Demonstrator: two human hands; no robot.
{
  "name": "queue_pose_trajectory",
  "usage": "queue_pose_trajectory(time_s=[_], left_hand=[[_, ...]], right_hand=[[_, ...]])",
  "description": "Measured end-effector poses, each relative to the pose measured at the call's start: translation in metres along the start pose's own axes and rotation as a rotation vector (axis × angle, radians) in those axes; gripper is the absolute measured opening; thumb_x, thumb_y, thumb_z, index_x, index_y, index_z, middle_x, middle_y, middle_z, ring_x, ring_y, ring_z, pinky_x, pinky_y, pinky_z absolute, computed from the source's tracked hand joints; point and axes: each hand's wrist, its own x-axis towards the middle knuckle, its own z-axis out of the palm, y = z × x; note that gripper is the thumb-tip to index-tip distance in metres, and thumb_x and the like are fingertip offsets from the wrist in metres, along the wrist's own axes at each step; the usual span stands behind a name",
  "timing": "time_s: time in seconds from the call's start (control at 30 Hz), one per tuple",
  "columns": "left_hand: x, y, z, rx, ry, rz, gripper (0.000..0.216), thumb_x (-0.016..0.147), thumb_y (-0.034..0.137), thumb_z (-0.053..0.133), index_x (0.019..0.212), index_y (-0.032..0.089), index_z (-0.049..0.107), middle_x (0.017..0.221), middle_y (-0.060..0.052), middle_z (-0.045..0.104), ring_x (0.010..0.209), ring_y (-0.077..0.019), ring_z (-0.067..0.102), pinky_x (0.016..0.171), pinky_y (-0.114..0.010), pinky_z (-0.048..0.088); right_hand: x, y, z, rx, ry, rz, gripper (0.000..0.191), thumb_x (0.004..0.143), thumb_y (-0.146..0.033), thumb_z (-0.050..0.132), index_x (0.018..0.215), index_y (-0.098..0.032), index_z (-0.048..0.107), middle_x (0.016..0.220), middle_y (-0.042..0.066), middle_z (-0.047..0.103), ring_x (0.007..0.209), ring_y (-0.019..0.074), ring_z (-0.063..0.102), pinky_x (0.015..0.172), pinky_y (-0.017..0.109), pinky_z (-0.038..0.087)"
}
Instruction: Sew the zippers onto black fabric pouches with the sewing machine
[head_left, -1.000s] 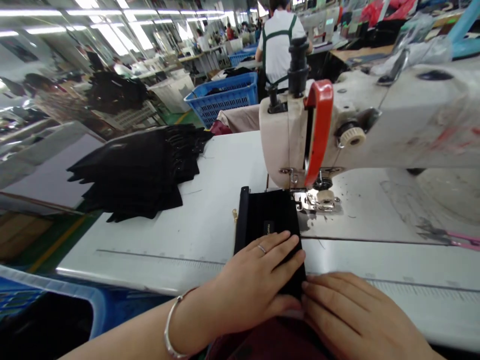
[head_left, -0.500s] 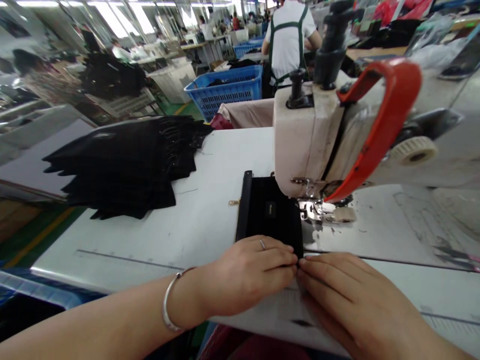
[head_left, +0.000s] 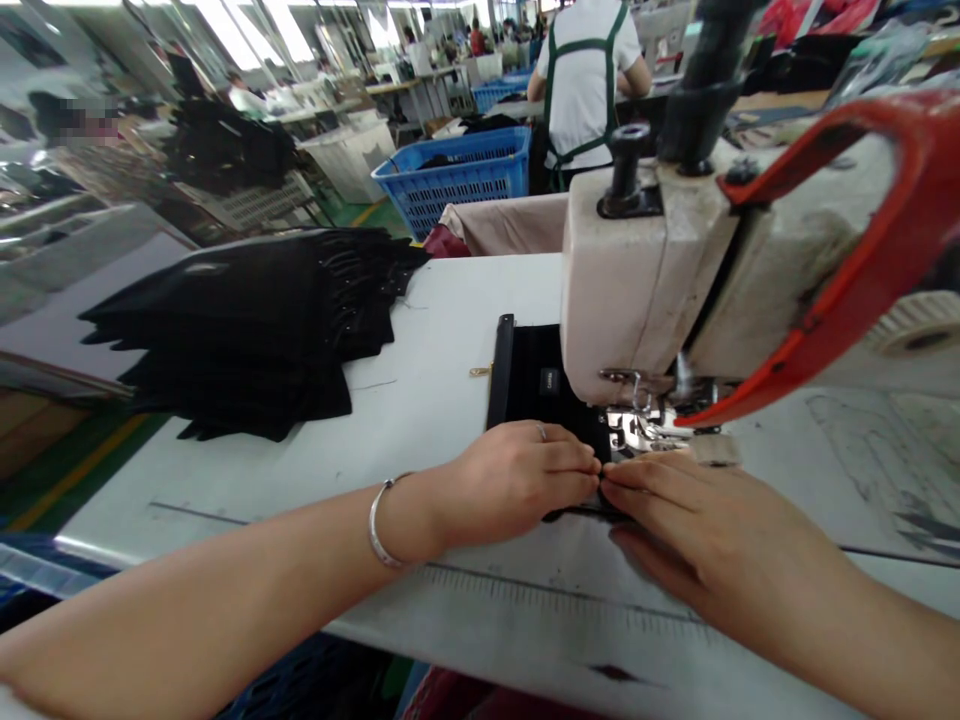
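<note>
A black fabric piece [head_left: 529,405] lies on the sewing table under the head of a sewing machine [head_left: 626,270]. It carries a small dark label [head_left: 550,381], and a gold zipper pull [head_left: 480,371] sticks out from its left edge. My left hand [head_left: 517,480] rests across the near part of the piece, fingers pressed together and gripping its right edge. Fingertip to fingertip with it, my right hand [head_left: 697,510] pinches the same edge just in front of the shiny presser foot [head_left: 634,430]. Both hands hide part of the fabric.
A thick stack of black fabric pieces [head_left: 247,320] lies at the table's left. The machine's red curved lever [head_left: 817,330] juts out at right. Beyond the table stand a blue crate [head_left: 457,180] and a person in a white shirt [head_left: 581,90]. Ruler marks [head_left: 555,590] run along the near side.
Both hands have moved away from me along with the black fabric piece, which has slid further under the machine head. The view has shifted slightly.
</note>
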Motion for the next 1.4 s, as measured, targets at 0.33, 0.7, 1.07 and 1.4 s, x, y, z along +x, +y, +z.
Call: queue_pose_trajectory(time_s=[0.33, 0.7, 1.07, 1.4], left_hand=[[0.008, -0.031, 0.006, 0.138, -0.071, -0.021, 0.02, 0.101, 0.012, 0.051, 0.108, 0.014, 0.07, 0.114, -0.007, 0.075, 0.11, -0.018, 0.07, 0.102, -0.033, 0.058], [0.006, -0.05, 0.019, 0.159, -0.042, -0.006, 0.023, 0.104, 0.016, 0.047, 0.112, 0.015, 0.068, 0.115, -0.006, 0.074, 0.115, -0.0164, 0.068, 0.104, -0.031, 0.056], [0.01, -0.043, 0.016, 0.162, 0.02, -0.107, 0.024, 0.103, 0.015, 0.048, 0.102, 0.018, 0.072, 0.102, -0.004, 0.077, 0.102, -0.0156, 0.072, 0.096, -0.03, 0.059], [0.016, -0.032, 0.009, 0.151, 0.02, -0.255, 0.017, 0.096, 0.016, 0.06, 0.099, 0.019, 0.076, 0.1, -0.004, 0.078, 0.094, -0.0202, 0.073, 0.086, -0.034, 0.061]], right_hand=[[0.007, 0.005, 0.007, -0.104, 0.039, 0.022, 0.026, 0.094, -0.022, 0.053, 0.113, -0.01, 0.065, 0.114, 0.014, 0.07, 0.094, 0.0325, 0.068, 0.076, 0.05, 0.06], [0.004, 0.007, 0.008, -0.07, 0.03, 0.019, 0.026, 0.097, -0.022, 0.049, 0.114, -0.012, 0.065, 0.113, 0.012, 0.07, 0.095, 0.0302, 0.068, 0.079, 0.048, 0.059], [0.006, 0.007, 0.008, -0.057, 0.042, 0.025, 0.025, 0.097, -0.022, 0.05, 0.111, -0.011, 0.067, 0.111, 0.011, 0.072, 0.096, 0.0301, 0.068, 0.078, 0.048, 0.059], [0.006, 0.007, 0.01, -0.063, 0.037, 0.029, 0.024, 0.097, -0.023, 0.05, 0.107, -0.011, 0.069, 0.108, 0.01, 0.073, 0.092, 0.0291, 0.069, 0.074, 0.046, 0.057]])
